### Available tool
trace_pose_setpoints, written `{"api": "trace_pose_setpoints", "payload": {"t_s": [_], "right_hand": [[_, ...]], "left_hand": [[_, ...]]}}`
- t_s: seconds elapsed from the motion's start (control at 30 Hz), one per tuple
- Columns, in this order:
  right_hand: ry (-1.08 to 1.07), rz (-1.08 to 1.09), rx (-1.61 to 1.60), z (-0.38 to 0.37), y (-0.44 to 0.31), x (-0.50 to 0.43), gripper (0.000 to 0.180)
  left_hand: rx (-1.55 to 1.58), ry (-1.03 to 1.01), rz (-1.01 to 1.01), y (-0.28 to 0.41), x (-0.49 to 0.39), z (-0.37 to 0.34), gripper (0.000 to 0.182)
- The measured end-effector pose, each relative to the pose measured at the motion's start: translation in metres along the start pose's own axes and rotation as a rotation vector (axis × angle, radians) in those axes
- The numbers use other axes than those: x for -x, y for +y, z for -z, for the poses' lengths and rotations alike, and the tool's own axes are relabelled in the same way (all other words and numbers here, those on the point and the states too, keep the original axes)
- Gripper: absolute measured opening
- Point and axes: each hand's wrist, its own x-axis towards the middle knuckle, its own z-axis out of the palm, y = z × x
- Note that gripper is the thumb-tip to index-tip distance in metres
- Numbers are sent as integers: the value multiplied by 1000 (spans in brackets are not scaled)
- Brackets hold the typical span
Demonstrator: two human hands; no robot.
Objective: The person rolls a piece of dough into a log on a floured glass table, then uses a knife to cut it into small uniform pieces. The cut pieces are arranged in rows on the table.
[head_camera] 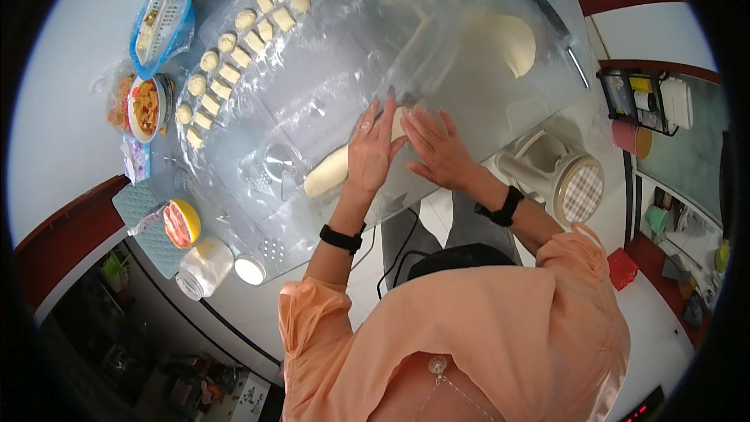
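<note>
A smooth log of pale dough (326, 172) lies slantwise near the front edge of a floured, film-covered table (328, 88). My left hand (372, 149) rests flat across the log's middle, fingers extended. My right hand (436, 143) is at the log's upper right end, its fingertips touching the dough and its thumb spread apart. Neither hand is closed around the dough, and part of the log is hidden beneath them. Toward the far left runs a row of cut dough pieces (229, 73), with several rounded dough balls (209, 61) beside it.
A larger dough piece (517, 47) sits partly under cloudy film. Along the left stand a blue basket (186, 17), a bowl of food (146, 108), a halved grapefruit (181, 224), a jar of white powder (205, 266) and a round lid (250, 269). A chair (577, 187) is at right.
</note>
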Motion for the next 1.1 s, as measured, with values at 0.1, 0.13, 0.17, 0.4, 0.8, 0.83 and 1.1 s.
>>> {"api": "trace_pose_setpoints", "payload": {"t_s": [0.1,0.13,0.17,0.4,0.8,0.83,1.1], "right_hand": [[-105,-19,-87,-3,1,0,75],[-104,-15,-60,-4,1,0,74],[-101,-29,-39,-4,1,1,74],[7,-173,0,13,8,16,69],[97,-99,-65,-9,-1,12,69],[-25,-112,-41,-9,-1,12,69],[74,-129,37,-2,6,9,65]], "left_hand": [[4,-31,0,3,-1,1,80],[-10,-38,5,4,-1,3,80],[-21,-48,17,5,-2,3,80],[124,-34,-7,1,-14,6,84],[188,-62,0,3,-20,0,83],[213,-70,-1,3,-20,0,84],[196,-65,8,1,-16,-6,84]]}}
